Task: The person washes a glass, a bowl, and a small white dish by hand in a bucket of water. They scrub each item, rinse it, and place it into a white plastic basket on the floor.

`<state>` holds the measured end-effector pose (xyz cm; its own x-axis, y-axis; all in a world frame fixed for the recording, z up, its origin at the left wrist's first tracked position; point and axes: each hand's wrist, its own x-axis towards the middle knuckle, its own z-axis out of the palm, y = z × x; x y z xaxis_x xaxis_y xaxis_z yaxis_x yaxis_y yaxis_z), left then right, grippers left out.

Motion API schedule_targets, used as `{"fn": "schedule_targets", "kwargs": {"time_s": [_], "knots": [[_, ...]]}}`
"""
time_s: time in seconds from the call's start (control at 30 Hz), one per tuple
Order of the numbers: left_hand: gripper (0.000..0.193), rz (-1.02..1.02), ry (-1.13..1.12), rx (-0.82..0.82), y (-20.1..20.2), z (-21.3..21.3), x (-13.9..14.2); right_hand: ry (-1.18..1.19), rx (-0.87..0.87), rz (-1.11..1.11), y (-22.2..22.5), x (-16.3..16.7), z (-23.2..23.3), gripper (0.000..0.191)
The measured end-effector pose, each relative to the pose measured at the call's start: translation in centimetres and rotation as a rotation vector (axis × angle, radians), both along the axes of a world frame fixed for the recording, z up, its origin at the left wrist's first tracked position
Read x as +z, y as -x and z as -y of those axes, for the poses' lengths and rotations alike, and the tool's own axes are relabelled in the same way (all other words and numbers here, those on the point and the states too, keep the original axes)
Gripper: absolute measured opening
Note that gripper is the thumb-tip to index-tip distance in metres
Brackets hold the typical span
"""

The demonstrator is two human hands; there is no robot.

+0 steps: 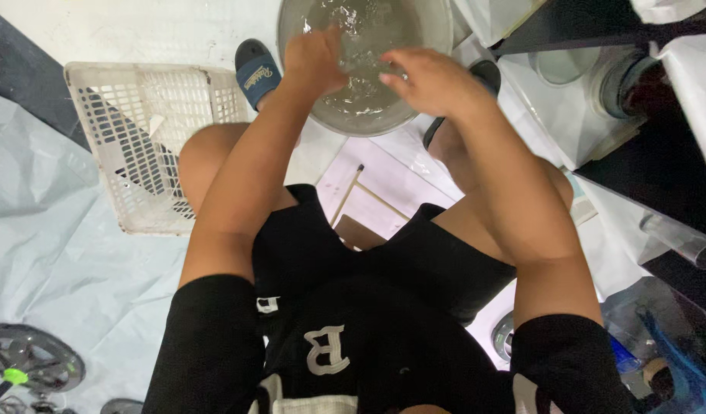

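Seemingly mid-wash, we dip our left hand (315,61) and right hand (430,80), loosely curled around nothing visible, into the round grey metal basin (437,31) of rippling water, while the white plastic lattice basket (150,146) left of it sits empty.

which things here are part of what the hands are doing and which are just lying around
In use: left hand, right hand, metal basin of water.

Lying about: white plastic basket, clear jar, blue slipper.

left hand (315,61) — fingers curled | right hand (430,80) — fingers spread, palm down
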<state>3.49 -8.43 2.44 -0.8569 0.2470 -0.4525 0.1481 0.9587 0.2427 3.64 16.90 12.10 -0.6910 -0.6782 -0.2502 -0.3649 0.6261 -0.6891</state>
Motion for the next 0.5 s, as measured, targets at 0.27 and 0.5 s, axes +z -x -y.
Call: {"fn": "schedule_targets", "kwargs": {"time_s": [0.27, 0.5], "knots": [[0.085, 0.480, -0.638, 0.638, 1.1, -0.6, -0.4, -0.047, 0.099, 0.072, -0.8, 0.8, 2.0, 0.041], [0.082, 0.245, -0.913, 0.863, 2.7, -4.2, -4.1, -0.092, 0.091, 0.121, -1.1, 0.8, 3.1, 0.042]]}}
